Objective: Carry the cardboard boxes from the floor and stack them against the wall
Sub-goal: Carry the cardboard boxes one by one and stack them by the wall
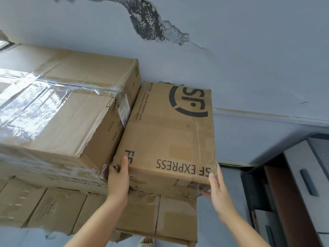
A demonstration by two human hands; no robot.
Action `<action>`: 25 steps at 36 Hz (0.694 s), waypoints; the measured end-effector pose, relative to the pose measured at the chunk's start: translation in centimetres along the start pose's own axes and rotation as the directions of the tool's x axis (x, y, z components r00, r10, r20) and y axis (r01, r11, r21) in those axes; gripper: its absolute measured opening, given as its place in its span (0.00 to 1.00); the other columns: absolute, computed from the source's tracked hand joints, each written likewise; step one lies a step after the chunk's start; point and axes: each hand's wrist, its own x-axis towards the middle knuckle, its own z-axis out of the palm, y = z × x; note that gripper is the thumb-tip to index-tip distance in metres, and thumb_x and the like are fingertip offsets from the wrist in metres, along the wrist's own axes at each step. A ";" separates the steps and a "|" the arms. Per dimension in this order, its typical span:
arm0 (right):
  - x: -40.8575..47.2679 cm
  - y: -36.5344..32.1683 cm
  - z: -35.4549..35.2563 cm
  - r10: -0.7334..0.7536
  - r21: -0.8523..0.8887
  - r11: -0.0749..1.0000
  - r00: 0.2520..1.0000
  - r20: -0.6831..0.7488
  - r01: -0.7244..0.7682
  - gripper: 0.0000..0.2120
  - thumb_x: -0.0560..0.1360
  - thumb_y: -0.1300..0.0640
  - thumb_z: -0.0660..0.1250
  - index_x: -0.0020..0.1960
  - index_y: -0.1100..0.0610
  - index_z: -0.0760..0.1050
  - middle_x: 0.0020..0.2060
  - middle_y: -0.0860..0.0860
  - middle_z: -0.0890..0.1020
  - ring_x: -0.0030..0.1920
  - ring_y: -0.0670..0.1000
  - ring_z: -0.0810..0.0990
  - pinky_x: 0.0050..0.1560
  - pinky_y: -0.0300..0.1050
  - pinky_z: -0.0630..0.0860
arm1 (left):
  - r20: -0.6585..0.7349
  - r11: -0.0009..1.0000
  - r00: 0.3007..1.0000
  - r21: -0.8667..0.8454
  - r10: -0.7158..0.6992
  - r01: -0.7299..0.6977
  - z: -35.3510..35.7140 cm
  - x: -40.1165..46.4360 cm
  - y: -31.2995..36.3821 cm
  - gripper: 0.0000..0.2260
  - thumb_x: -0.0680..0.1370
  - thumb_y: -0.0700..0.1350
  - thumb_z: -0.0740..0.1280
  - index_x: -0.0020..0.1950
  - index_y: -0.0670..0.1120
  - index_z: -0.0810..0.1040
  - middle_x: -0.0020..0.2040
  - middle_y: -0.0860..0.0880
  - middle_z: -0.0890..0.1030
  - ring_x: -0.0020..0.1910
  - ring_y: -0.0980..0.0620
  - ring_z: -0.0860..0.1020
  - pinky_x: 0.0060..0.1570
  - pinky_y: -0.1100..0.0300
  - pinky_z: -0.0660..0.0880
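Observation:
A brown cardboard box printed "SF EXPRESS" lies on top of the stack, its far end against the pale wall. My left hand grips its near left corner, thumb on the top face. My right hand holds the near right corner, thumb on the edge and fingers underneath. A larger taped box sits to its left, touching it. Both rest on lower cardboard boxes.
The wall has a patch of peeled, mouldy paint above the boxes. A dark and grey cabinet with drawers stands at the lower right. A shoe tip shows on the floor below the stack.

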 end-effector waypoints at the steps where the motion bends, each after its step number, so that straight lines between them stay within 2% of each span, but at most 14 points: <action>1: 0.0 0.0 0.0 -0.004 -0.029 1.000 1.000 0.008 0.004 0.19 0.83 0.51 0.51 0.69 0.34 0.52 0.63 0.37 0.68 0.61 0.43 0.71 0.64 0.49 0.72 | -0.003 1.000 1.000 -0.004 -0.004 0.004 0.1 -0.3 0.0 0.34 0.79 0.59 0.58 0.78 0.45 0.49 0.77 0.49 0.57 0.75 0.47 0.57 0.71 0.51 0.56; 4: 0.2 0.1 -0.7 -0.013 -0.136 0.991 0.998 0.057 0.021 0.20 0.77 0.35 0.53 0.65 0.24 0.51 0.73 0.41 0.64 0.72 0.48 0.65 0.71 0.56 0.65 | -0.019 0.997 0.999 -0.060 -0.041 0.040 0.2 -0.6 0.4 0.33 0.79 0.58 0.59 0.78 0.47 0.50 0.77 0.50 0.57 0.75 0.47 0.57 0.72 0.50 0.56; 5: 0.2 -0.2 -1.0 -0.007 -0.172 0.985 0.997 0.078 0.020 0.23 0.76 0.34 0.53 0.68 0.26 0.49 0.75 0.42 0.61 0.74 0.48 0.62 0.73 0.56 0.62 | -0.027 0.996 0.998 -0.074 -0.055 0.053 0.1 -0.6 0.6 0.32 0.79 0.58 0.59 0.78 0.48 0.51 0.77 0.50 0.57 0.75 0.47 0.58 0.72 0.49 0.57; 8: -0.1 -1.6 -1.7 0.007 -0.243 0.970 0.994 0.106 0.019 0.27 0.81 0.45 0.52 0.77 0.43 0.46 0.75 0.40 0.55 0.76 0.46 0.56 0.75 0.49 0.55 | -0.024 0.992 0.998 -0.109 -0.060 0.057 -0.8 -1.4 0.9 0.29 0.79 0.56 0.61 0.78 0.50 0.55 0.76 0.50 0.61 0.73 0.45 0.62 0.71 0.45 0.61; 10: -0.6 -2.4 -2.5 -0.037 -0.276 0.958 0.990 0.134 0.073 0.27 0.82 0.48 0.53 0.77 0.44 0.47 0.75 0.40 0.55 0.75 0.45 0.56 0.75 0.47 0.56 | -0.001 0.992 1.000 -0.124 -0.016 0.016 -1.6 -2.5 1.0 0.27 0.80 0.53 0.62 0.77 0.50 0.57 0.73 0.52 0.64 0.71 0.46 0.65 0.70 0.47 0.63; 13: -1.7 -3.1 -3.9 -0.111 -0.349 0.923 0.980 0.163 0.163 0.29 0.80 0.47 0.55 0.77 0.43 0.46 0.76 0.42 0.54 0.75 0.43 0.54 0.74 0.45 0.53 | 0.044 0.992 0.994 -0.087 0.100 -0.096 -3.0 -5.1 1.6 0.25 0.81 0.50 0.61 0.76 0.50 0.59 0.70 0.54 0.66 0.69 0.50 0.66 0.68 0.50 0.64; 16: -3.3 -4.4 -5.4 -0.201 -0.377 0.885 0.955 0.219 0.273 0.27 0.79 0.47 0.56 0.73 0.38 0.47 0.73 0.40 0.58 0.74 0.41 0.57 0.68 0.34 0.57 | 0.127 0.972 0.965 0.021 0.228 -0.232 -5.1 -7.3 2.2 0.21 0.79 0.52 0.62 0.72 0.55 0.64 0.68 0.54 0.70 0.66 0.52 0.69 0.69 0.46 0.66; 19: -5.6 -5.5 -6.3 -0.277 -0.334 0.875 0.928 0.250 0.351 0.23 0.77 0.47 0.58 0.67 0.33 0.52 0.70 0.36 0.62 0.71 0.35 0.61 0.53 0.19 0.63 | 0.237 0.931 0.915 0.081 0.328 -0.355 -6.6 -9.1 2.9 0.20 0.78 0.53 0.62 0.70 0.56 0.67 0.65 0.56 0.74 0.63 0.57 0.72 0.68 0.49 0.68; 21: -7.2 -6.0 -6.6 -0.329 -0.297 0.868 0.909 0.257 0.398 0.24 0.73 0.40 0.58 0.66 0.31 0.54 0.68 0.33 0.64 0.68 0.30 0.62 0.52 0.18 0.64 | 0.294 0.893 0.873 0.111 0.389 -0.435 -7.1 -10.3 3.2 0.21 0.77 0.53 0.62 0.70 0.56 0.67 0.64 0.57 0.75 0.63 0.59 0.73 0.67 0.51 0.69; 23: -8.8 -5.9 -6.8 -0.385 -0.242 0.864 0.890 0.246 0.441 0.27 0.69 0.31 0.57 0.66 0.31 0.56 0.66 0.29 0.67 0.66 0.28 0.64 0.57 0.22 0.66 | 0.333 0.860 0.837 0.122 0.434 -0.495 -7.6 -11.1 3.2 0.21 0.76 0.53 0.62 0.69 0.56 0.68 0.63 0.57 0.76 0.62 0.61 0.74 0.65 0.55 0.69; 25: -10.3 -5.1 -7.0 -0.419 -0.205 0.865 0.884 0.207 0.458 0.29 0.69 0.30 0.58 0.67 0.33 0.58 0.64 0.28 0.70 0.66 0.30 0.66 0.60 0.25 0.68 | 0.372 0.833 0.805 0.130 0.462 -0.538 -7.9 -11.9 3.0 0.19 0.76 0.50 0.62 0.67 0.57 0.69 0.62 0.57 0.77 0.60 0.65 0.75 0.60 0.62 0.70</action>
